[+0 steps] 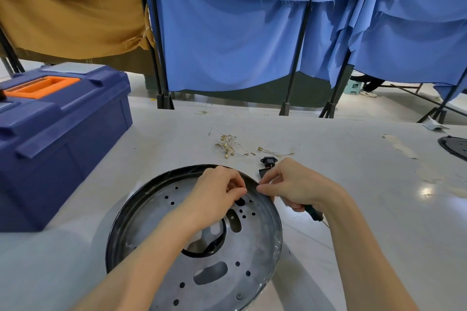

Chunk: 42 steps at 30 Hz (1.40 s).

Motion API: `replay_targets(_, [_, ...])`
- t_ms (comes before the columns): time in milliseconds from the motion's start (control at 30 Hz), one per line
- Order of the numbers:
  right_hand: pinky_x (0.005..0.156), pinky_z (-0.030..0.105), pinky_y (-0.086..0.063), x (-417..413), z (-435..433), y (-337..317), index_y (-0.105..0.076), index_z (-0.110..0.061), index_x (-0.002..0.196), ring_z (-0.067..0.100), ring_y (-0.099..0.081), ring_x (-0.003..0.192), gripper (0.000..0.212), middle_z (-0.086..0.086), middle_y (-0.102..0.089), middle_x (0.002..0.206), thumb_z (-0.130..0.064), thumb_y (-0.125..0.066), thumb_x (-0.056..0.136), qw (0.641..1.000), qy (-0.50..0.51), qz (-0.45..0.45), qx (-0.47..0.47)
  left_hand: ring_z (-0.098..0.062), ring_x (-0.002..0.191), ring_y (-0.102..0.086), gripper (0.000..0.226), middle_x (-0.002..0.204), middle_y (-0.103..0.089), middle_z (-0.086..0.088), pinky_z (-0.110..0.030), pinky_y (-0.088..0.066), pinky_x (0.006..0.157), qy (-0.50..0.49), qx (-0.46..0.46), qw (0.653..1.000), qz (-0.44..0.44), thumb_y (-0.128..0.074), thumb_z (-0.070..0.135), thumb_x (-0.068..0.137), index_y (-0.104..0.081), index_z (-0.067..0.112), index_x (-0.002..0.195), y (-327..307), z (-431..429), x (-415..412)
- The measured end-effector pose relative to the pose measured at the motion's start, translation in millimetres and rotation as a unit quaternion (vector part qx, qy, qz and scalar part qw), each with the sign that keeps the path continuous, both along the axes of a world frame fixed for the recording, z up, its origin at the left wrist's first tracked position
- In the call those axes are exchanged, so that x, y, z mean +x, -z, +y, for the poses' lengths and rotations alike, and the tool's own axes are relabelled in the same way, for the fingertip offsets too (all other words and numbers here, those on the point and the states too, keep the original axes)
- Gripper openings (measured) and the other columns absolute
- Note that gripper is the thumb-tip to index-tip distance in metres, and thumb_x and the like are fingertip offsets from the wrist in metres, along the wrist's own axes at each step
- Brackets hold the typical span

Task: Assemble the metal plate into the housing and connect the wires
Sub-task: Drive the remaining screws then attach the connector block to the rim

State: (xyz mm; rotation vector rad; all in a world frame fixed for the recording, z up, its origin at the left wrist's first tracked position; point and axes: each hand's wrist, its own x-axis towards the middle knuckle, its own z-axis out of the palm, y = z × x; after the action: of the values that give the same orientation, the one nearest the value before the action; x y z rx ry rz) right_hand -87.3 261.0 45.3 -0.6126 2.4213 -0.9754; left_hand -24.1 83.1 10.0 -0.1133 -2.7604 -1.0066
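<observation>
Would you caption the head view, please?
Left hand and right hand, gripping a screwdriver, meet at the housing rim; metal plate inside.

Metal plate in housing; wires behind, toolbox left.

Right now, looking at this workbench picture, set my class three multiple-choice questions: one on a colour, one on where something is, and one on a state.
1. What colour is the handle of the toolbox?
A orange; B green; C white.

2. Where do the loose wires lie?
A on the toolbox; B on the table beyond the housing; C hanging from a curtain.

3. What is the right hand doing?
A lying flat on the table; B hanging empty; C gripping a screwdriver.

Answers:
1 A, the handle is orange against the blue lid.
2 B, the wires rest on the tabletop past the housing's far rim.
3 C, the fingers curl round the screwdriver's handle.
</observation>
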Motion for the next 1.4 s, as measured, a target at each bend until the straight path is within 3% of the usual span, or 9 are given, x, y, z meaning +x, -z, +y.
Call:
replay_targets(200, [0.039,0.021,-0.03,1,0,-1,-0.069,0.0,0.089,0.011,-0.03,0.031,0.02,-0.009,-0.047,0.034,-0.016,-0.06,0.096,1.0,-0.004,-0.007,0.01,-0.002,0.069,-0.055,0.008,0.069,-0.056,0.017,-0.026,-0.049,0.074,0.011,-0.05,0.998,0.022,-0.062,0.022,0.092,-0.069,0.018,0.09,1,1,0])
replay_targets(467, [0.04,0.021,-0.031,1,0,-2,-0.069,0.0,0.085,0.012,-0.031,0.032,0.021,-0.01,-0.045,0.033,-0.016,-0.059,0.095,1.0,-0.003,-0.008,0.016,-0.011,0.087,-0.059,0.011,0.087,-0.068,0.007,-0.03,-0.049,0.079,0.014,-0.093,0.995,0.04,-0.059,0.025,0.094,-0.067,0.018,0.097,2,6,3])
replay_targets(633, [0.04,0.021,-0.03,2,-1,-3,-0.069,-0.002,0.078,0.013,-0.03,0.032,0.022,-0.01,-0.041,0.033,-0.014,-0.06,0.094,1.0,0.0,-0.007,0.016,-0.018,0.096,-0.052,0.016,0.1,-0.063,0.008,-0.029,-0.042,0.08,0.019,-0.143,0.988,0.055,-0.053,0.026,0.096,-0.065,0.02,0.103,5,13,5])
replay_targets(833, [0.042,0.022,-0.031,3,-1,-4,-0.069,0.001,0.082,0.014,-0.03,0.033,0.022,-0.009,-0.038,0.033,-0.015,-0.06,0.094,1.0,0.002,-0.005,0.021,-0.013,0.081,-0.039,0.019,0.103,-0.063,0.008,-0.021,-0.024,0.071,0.011,-0.155,0.985,0.08,-0.054,0.032,0.097,-0.067,0.023,0.107,9,16,3])
replay_targets(967, [0.043,0.024,-0.032,2,-1,-3,-0.07,0.002,0.086,0.015,-0.03,0.034,0.022,-0.005,-0.036,0.035,-0.016,-0.061,0.094,1.0,0.003,-0.004,0.024,-0.01,0.072,-0.03,0.022,0.096,-0.058,0.007,-0.022,-0.017,0.068,0.009,-0.164,0.983,0.085,-0.056,0.038,0.095,-0.071,0.024,0.105,11,17,1])
replay_targets(1067, [0.042,0.024,-0.032,1,0,-3,-0.07,0.003,0.089,0.014,-0.03,0.034,0.022,-0.005,-0.036,0.036,-0.016,-0.061,0.094,1.0,0.004,-0.009,0.02,-0.009,0.074,-0.037,0.021,0.084,-0.049,0.013,-0.024,-0.022,0.069,0.006,-0.139,0.987,0.074,-0.063,0.039,0.09,-0.071,0.028,0.106,10,17,0])
replay_targets(1167, [0.041,0.023,-0.03,0,0,-2,-0.069,0.005,0.088,0.014,-0.03,0.033,0.022,-0.005,-0.036,0.035,-0.015,-0.061,0.094,1.0,0.003,-0.013,0.014,-0.011,0.08,-0.054,0.019,0.077,-0.054,0.015,-0.029,-0.042,0.078,-0.006,-0.082,0.995,0.064,-0.075,0.036,0.079,-0.07,0.026,0.094,10,13,1])
replay_targets(1267, [0.04,0.021,-0.029,0,0,-1,-0.069,0.006,0.087,0.015,-0.029,0.033,0.023,-0.005,-0.035,0.035,-0.014,-0.061,0.094,1.0,0.003,-0.015,0.012,-0.016,0.083,-0.053,0.016,0.084,-0.055,0.012,-0.03,-0.039,0.08,-0.006,-0.099,0.993,0.059,-0.076,0.038,0.077,-0.07,0.026,0.084,11,12,2])
replay_targets(1400, [0.039,0.021,-0.03,0,0,-1,-0.069,0.004,0.088,0.014,-0.03,0.033,0.022,-0.005,-0.036,0.035,-0.015,-0.061,0.095,1.0,0.003,-0.018,0.014,-0.016,0.085,-0.048,0.017,0.082,-0.051,0.014,-0.025,-0.031,0.073,-0.013,-0.107,0.992,0.059,-0.075,0.036,0.079,-0.071,0.028,0.092,8,13,3])
